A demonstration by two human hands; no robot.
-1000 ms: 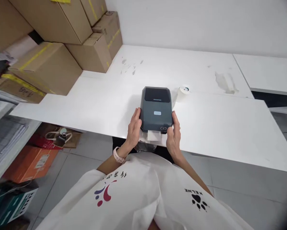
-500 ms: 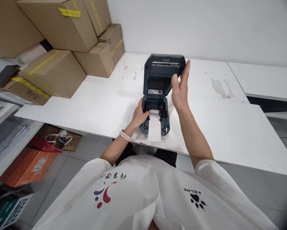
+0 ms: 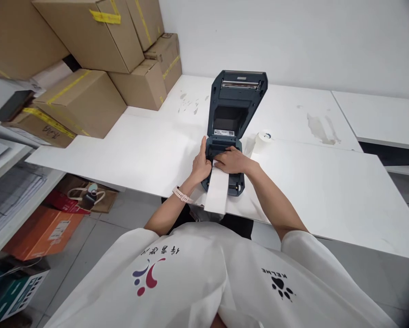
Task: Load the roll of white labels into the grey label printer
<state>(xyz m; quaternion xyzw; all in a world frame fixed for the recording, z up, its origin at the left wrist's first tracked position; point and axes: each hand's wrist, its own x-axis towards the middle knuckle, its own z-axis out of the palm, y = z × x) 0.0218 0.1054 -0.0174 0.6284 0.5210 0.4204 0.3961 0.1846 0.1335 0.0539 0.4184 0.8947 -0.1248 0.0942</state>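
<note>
A dark grey label printer (image 3: 239,116) stands on the white table with its lid tilted up and its paper bay uncovered. From the bay a strip of white label paper (image 3: 217,193) runs toward me and hangs past the table edge. My left hand (image 3: 200,167) grips the printer's left side, index finger pointing up along the outside and thumb at the bay. My right hand (image 3: 232,161) reaches into the bay from the right, its fingers bent over the upper end of the label paper. It hides most of the bay's inside.
A white paper roll (image 3: 263,142) lies to the right behind the printer. Taped cardboard boxes (image 3: 84,102) are stacked at the left rear. The front table edge (image 3: 122,186) runs close to my body. Below left are a shelf and an orange box (image 3: 43,234).
My right hand has left the lid and moved down into the paper bay. The lid stays up unheld. The label strip reaches farther toward me, and the white roll behind has come into view.
</note>
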